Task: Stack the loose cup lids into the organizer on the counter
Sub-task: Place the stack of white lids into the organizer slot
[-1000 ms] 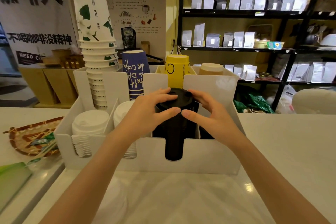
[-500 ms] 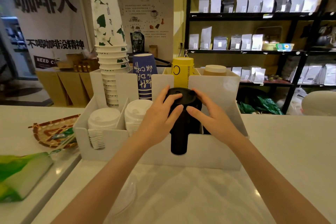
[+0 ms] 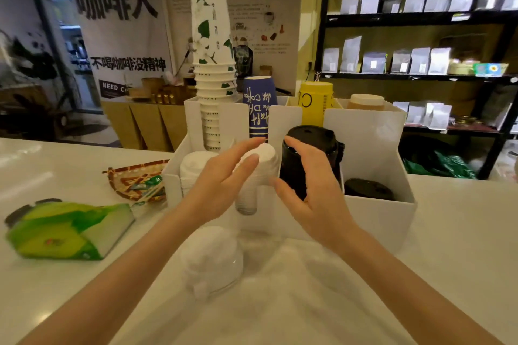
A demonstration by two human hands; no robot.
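Note:
The white organizer (image 3: 375, 221) stands on the counter. A tall stack of black lids (image 3: 314, 143) sits in its middle-right front slot, and a low black stack (image 3: 367, 189) lies in the rightmost slot. Two stacks of white lids (image 3: 192, 168) (image 3: 265, 159) fill the left slots. My right hand (image 3: 311, 193) hovers open just in front of the tall black stack, its fingertips by the stack's left side. In front of the white stack my left hand (image 3: 221, 185) is open with fingers spread. Loose pale lids (image 3: 213, 258) lie piled on the counter below my left wrist.
Paper cup stacks stand in the organizer's back row: white-green (image 3: 213, 64), blue (image 3: 259, 109), yellow (image 3: 316, 101), tan (image 3: 365, 102). A green packet (image 3: 70, 230) and a woven tray (image 3: 134, 179) lie at the left. Dark shelves (image 3: 420, 75) with bags are behind.
Both hands have come off the tall black lid stack and drawn back toward me, fingers apart. The view has turned left and down, bringing the loose lids into sight.

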